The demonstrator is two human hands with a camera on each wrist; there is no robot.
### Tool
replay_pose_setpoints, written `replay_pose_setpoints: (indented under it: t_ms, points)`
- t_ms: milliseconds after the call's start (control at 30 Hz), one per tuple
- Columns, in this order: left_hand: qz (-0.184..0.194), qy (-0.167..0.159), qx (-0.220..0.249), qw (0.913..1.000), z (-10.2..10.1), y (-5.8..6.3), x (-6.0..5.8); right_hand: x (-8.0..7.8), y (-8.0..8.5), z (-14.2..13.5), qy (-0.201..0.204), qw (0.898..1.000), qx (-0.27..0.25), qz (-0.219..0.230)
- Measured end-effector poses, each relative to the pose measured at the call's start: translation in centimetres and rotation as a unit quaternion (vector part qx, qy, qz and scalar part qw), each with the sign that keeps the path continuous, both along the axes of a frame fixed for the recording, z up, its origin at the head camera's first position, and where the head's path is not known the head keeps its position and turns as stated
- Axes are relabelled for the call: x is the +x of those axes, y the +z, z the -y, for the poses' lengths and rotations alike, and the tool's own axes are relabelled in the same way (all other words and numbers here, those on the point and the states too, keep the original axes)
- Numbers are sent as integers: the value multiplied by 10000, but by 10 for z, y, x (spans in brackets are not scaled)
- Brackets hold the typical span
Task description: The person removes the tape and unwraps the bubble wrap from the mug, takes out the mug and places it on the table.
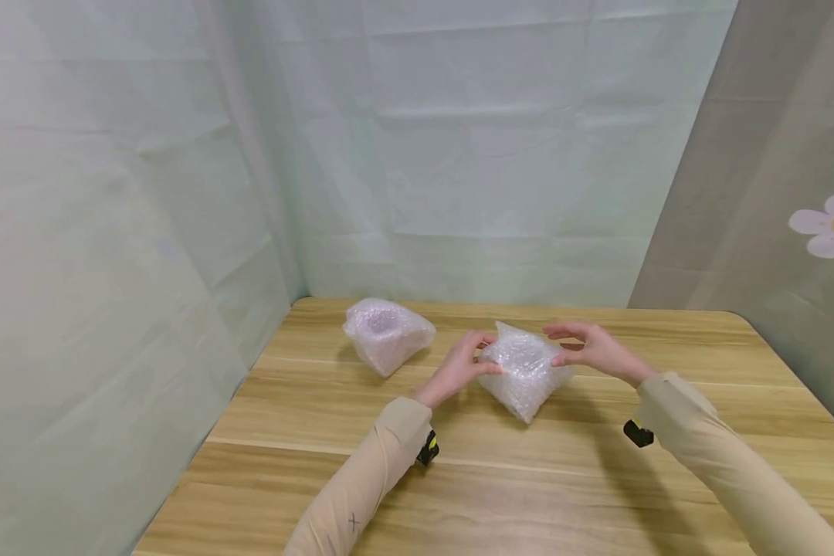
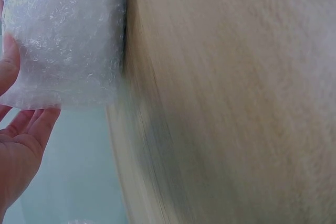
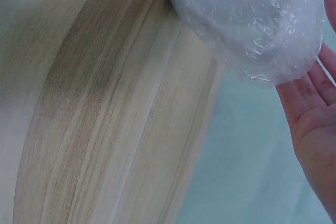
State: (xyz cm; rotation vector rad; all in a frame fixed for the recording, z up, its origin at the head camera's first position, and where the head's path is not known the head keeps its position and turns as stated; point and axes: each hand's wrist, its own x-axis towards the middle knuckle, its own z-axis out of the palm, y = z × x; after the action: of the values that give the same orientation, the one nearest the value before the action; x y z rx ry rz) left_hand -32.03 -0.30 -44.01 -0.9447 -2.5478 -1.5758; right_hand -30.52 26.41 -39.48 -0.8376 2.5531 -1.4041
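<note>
A clear bubble-wrap package, pillow-shaped with a pointed lower corner, is between my two hands over the table. What it wraps is hidden. My left hand holds its left side, the thumb on the face and the other fingers behind the edge. On the opposite side is my right hand, its thumb at the wrap and its other fingers spread nearly straight past the top edge. In the right wrist view, the fingers touch the back of the package's rounded edge.
A second bubble-wrapped bundle, slightly pinkish, lies at the back left of the wooden table. Pale curtains hang behind and at the left. A brown curtain with a flower print is at the right.
</note>
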Motion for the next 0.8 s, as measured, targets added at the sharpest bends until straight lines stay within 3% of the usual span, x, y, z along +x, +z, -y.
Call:
replay_pose_setpoints:
  t_ms: [500, 800]
  points:
    - [32, 7, -37, 10000, 0, 2, 1, -3, -6, 7, 83, 9997, 208, -91]
    - [-57, -41, -77, 9999, 1, 2, 2, -3, -3, 11, -34, 9929, 991, -650]
